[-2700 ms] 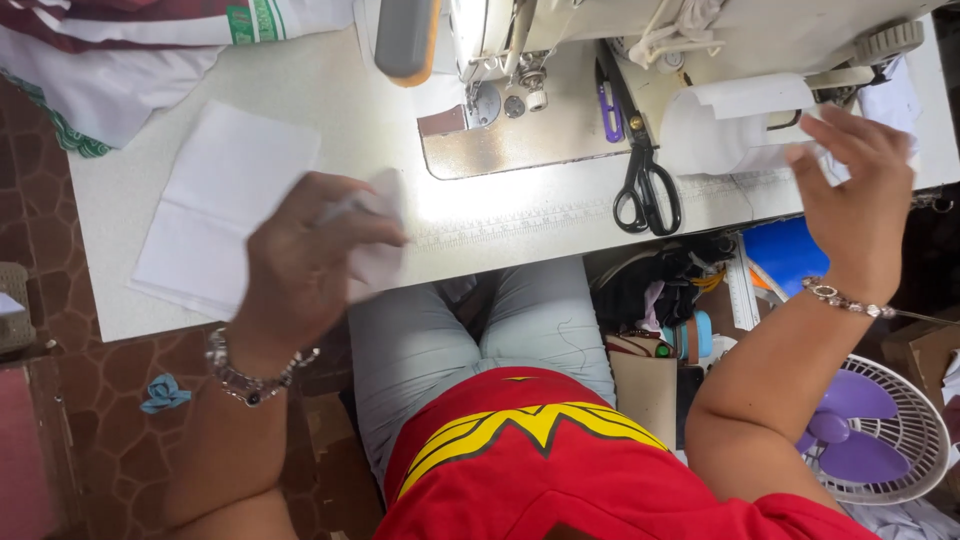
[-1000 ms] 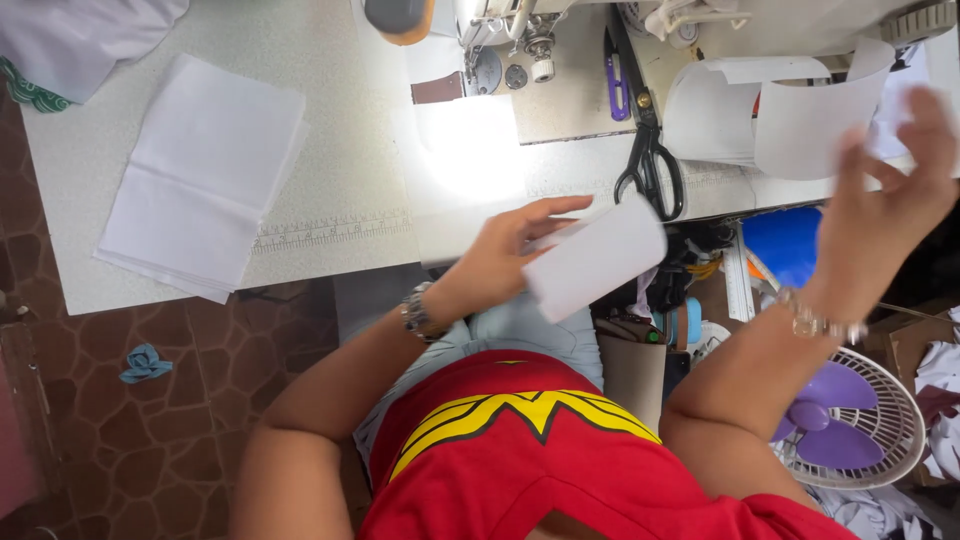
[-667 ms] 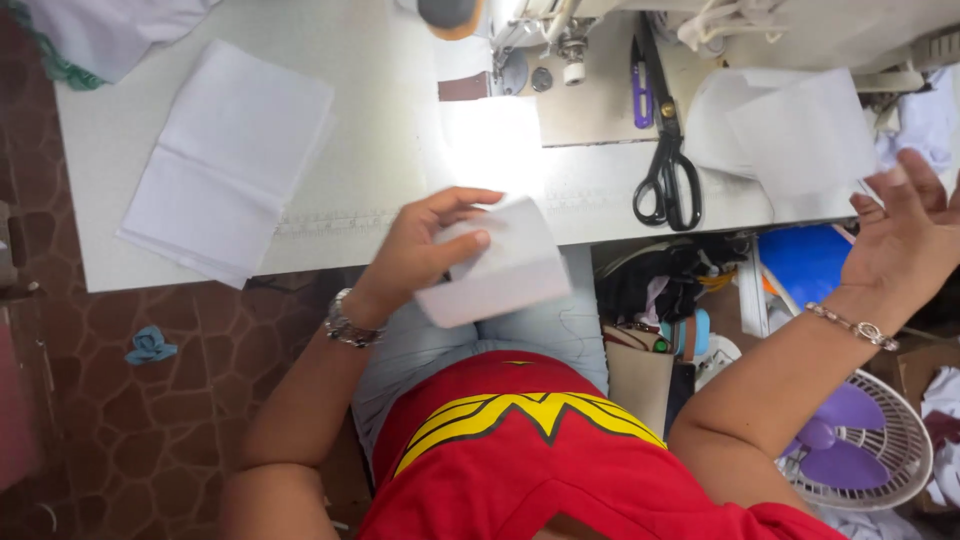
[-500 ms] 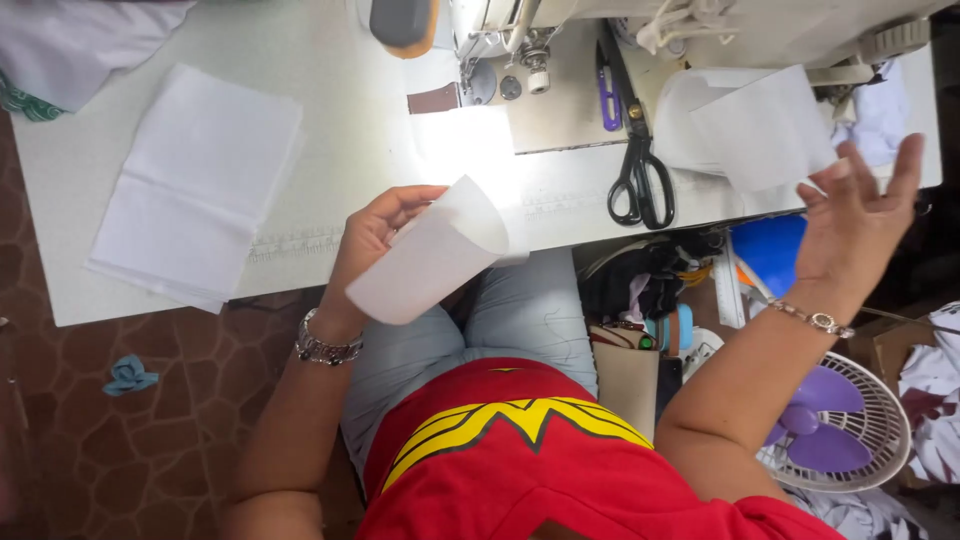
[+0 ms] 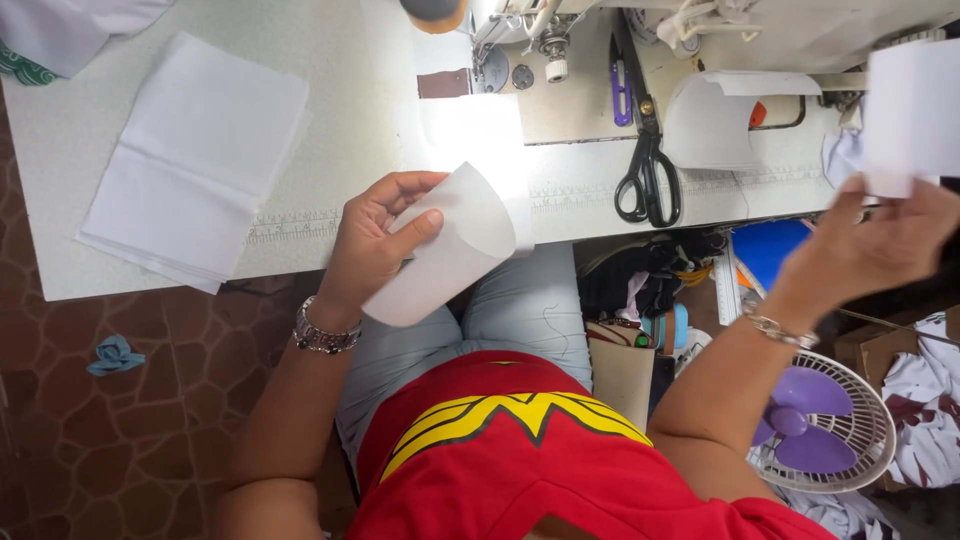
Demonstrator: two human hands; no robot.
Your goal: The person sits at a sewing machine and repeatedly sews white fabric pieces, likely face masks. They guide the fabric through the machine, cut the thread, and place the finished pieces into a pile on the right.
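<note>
My left hand (image 5: 378, 238) grips a curled white fabric piece (image 5: 452, 245) just in front of the table's near edge, above my lap. Out at the far right, my right hand (image 5: 880, 240) pinches a second white fabric piece (image 5: 912, 115) and holds it up in the air. A stack of white fabric pieces (image 5: 195, 160) lies on the white sewing table (image 5: 350, 90) to the left. The sewing machine (image 5: 560, 40) stands at the top centre, its lamp lighting the table below the needle.
Black scissors (image 5: 648, 170) and a purple snipper (image 5: 620, 80) lie on the machine bed, beside a curled white piece (image 5: 712, 125). A purple-bladed fan (image 5: 815, 430) stands on the floor at right. Bags and clutter (image 5: 650, 290) sit under the table. Brown tiled floor at left.
My right hand has picked a white piece off the right side of the table and lifted it. My left hand has kept its curled piece, shifting slightly toward the table edge.
</note>
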